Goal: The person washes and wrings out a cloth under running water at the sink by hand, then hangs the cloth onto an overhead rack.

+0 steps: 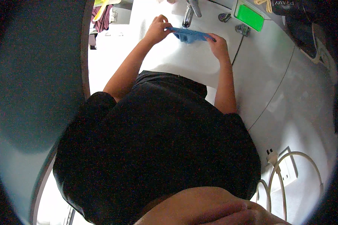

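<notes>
A blue cloth (191,35) is stretched between my two hands over the white sink (169,56), just below the metal faucet (188,18). My left hand (158,30) pinches its left end between thumb and fingers. Its right end is gripped by my right hand (218,45), fingers closed on the edge. The upper edge of the cloth is pulled fairly straight, while its middle sags in a bunched fold. Whether water is running cannot be made out.
On the right of the sink sits a bright green rectangular block (250,17) in a pale dish, near two small dark objects (242,30). White cables and a plug (272,155) hang by a wall socket (288,168) at lower right. A dark panel (37,75) stands close on my left.
</notes>
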`<action>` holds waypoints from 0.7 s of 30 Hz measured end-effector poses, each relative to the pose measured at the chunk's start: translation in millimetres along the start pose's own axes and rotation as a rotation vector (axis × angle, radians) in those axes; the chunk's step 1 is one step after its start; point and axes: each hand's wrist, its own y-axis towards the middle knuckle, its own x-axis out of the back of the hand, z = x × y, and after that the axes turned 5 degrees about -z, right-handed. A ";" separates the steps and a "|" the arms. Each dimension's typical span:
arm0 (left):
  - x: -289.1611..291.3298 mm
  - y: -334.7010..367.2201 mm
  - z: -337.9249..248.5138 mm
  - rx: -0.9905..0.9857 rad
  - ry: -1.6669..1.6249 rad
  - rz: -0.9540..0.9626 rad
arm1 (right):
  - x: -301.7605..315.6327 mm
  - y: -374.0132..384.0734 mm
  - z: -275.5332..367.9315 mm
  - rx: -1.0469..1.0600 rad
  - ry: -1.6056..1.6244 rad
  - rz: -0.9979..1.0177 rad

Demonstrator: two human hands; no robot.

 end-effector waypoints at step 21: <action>-41.2 -16.1 -20.8 0.751 -0.654 0.297 | -93.9 -45.3 67.2 0.013 0.268 0.226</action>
